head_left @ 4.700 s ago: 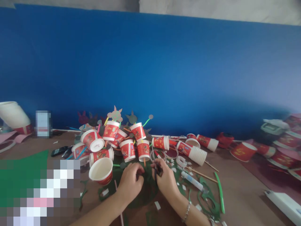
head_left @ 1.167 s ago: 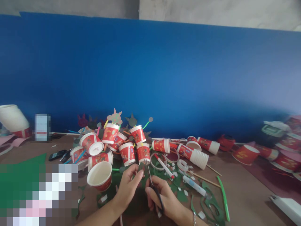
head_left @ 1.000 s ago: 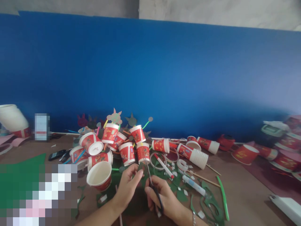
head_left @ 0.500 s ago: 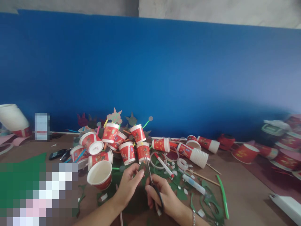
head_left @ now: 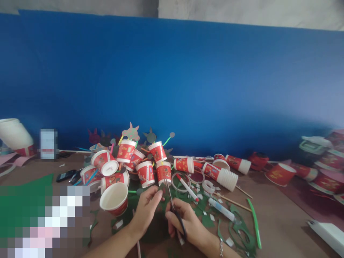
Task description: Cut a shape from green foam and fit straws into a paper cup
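My right hand [head_left: 185, 218] is closed around the dark handles of a pair of scissors [head_left: 173, 205], whose thin blades point up and away from me. Close by on the left, my left hand [head_left: 149, 204] pinches a small piece of dark green paper [head_left: 162, 187] between thumb and fingers. The paper lies right beside the scissor blades; whether they touch it is hard to make out. Green paper scraps [head_left: 209, 219] and small white bits lie on the table around my hands. A large paper cup [head_left: 114, 200] with a white inside stands left of my left hand.
Several red paper cups [head_left: 145, 174] with straws and paper animal faces are heaped beyond my hands. To the right lie a red-capped marker [head_left: 188, 188], a glue stick [head_left: 221, 210], a tape roll [head_left: 209, 187], stacked cups [head_left: 220, 176] and a green strip [head_left: 254, 224]. A blue wall [head_left: 172, 89] rises behind.
The green paper piece in my left hand has turned slightly and shows less. My left hand has shifted a little; the scissors stay nearly in place.
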The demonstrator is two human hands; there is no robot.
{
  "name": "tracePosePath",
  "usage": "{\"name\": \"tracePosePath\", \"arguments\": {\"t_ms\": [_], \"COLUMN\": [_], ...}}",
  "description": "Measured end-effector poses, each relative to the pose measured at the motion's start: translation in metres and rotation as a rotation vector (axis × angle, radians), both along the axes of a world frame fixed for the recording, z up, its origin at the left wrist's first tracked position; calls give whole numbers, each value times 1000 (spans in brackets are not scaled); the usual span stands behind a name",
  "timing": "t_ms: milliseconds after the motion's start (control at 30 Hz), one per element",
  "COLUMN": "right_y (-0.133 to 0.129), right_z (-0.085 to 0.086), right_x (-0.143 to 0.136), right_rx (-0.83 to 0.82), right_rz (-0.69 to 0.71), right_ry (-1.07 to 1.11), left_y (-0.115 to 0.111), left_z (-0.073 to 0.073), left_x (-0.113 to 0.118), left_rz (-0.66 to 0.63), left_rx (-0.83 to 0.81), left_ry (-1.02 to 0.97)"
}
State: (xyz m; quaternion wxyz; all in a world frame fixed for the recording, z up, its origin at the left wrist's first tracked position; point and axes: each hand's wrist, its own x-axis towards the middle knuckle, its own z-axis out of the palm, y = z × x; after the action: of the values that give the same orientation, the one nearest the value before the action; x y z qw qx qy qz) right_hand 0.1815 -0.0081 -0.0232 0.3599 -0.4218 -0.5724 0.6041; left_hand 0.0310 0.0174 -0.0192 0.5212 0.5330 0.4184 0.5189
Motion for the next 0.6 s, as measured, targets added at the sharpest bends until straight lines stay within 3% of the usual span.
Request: {"name": "tracePosePath", "arguments": {"t_ms": [167,600], "right_y": [1,2], "right_z": [-1,0], "right_x": [0,-1], "right_rx": [5,5], "right_rz": [5,-12], "right_ry": [33,-21], "left_y": [0,1], "left_z": [-2,-3], "left_x": [-1,-1], "left_rz": [-67,-38], "left_rx": [21,25], "left_ry": [47,73]}}
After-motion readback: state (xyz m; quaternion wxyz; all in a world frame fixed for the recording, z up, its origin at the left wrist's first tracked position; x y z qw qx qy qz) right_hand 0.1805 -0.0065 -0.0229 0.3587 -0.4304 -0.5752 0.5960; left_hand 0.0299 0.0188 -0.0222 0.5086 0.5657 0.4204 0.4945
